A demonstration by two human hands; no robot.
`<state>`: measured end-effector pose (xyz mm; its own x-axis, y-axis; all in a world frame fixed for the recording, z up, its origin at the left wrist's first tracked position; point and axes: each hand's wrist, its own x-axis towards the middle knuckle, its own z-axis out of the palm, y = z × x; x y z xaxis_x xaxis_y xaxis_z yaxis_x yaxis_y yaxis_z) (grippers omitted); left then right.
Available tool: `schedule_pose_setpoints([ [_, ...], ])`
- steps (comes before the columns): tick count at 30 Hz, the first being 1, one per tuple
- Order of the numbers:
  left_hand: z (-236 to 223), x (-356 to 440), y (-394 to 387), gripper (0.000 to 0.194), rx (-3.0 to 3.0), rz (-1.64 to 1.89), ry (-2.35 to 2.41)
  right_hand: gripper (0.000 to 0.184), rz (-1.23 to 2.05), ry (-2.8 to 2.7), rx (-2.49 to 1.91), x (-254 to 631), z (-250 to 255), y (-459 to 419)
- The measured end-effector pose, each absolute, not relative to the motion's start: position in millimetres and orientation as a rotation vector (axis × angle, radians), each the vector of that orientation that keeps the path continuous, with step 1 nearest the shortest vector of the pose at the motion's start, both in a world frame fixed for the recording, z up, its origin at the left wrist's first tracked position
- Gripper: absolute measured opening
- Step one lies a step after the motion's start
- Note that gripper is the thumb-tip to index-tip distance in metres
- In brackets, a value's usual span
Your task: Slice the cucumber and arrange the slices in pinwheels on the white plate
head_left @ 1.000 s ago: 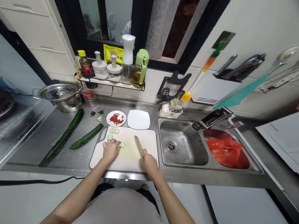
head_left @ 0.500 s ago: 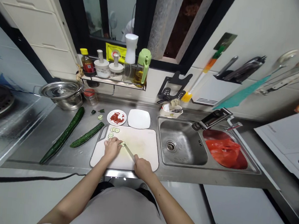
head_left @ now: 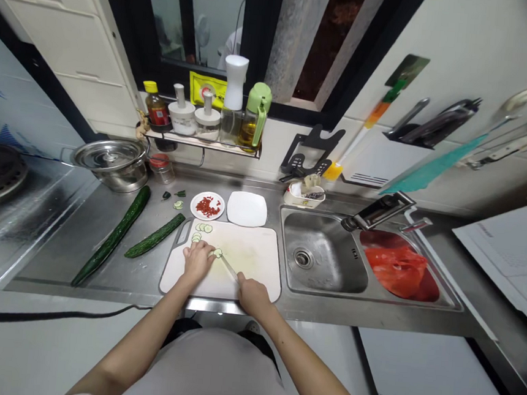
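On the white cutting board (head_left: 258, 255), my right hand (head_left: 253, 295) is closed round the handle of a knife (head_left: 228, 266), its blade pointing away to the left. The blade tip touches a pale cucumber slice (head_left: 217, 253). My left hand (head_left: 197, 260) lies just left of it, fingers curled together and fingertips at the slice's edge; part of the slice is hidden there. Several more cucumber slices (head_left: 203, 228) lie at the board's upper left. Left of the board rest a cut cucumber (head_left: 155, 236) and a longer whole one (head_left: 112, 236).
Behind the board stand a plate of chopped red pieces (head_left: 207, 205) and a white plate (head_left: 247, 209). A sink (head_left: 322, 270) with a red bag (head_left: 398, 272) beside it is at the right. A steel pot (head_left: 114, 163) stands back left, below a shelf of seasonings (head_left: 204, 140).
The view has shifted slightly. Both hands and the knife stay in nearly the same place on the board.
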<state>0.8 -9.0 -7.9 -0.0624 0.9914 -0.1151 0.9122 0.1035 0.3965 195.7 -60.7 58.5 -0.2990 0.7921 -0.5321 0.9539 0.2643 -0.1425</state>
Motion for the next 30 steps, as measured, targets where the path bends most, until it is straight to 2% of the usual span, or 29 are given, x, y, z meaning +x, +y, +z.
schedule_pose_setpoints([
  [30,-6.8,2.7,-9.4,0.023,1.845,0.32,2.028,0.037,-0.653,2.193,1.551,179.4,60.7,-40.3],
])
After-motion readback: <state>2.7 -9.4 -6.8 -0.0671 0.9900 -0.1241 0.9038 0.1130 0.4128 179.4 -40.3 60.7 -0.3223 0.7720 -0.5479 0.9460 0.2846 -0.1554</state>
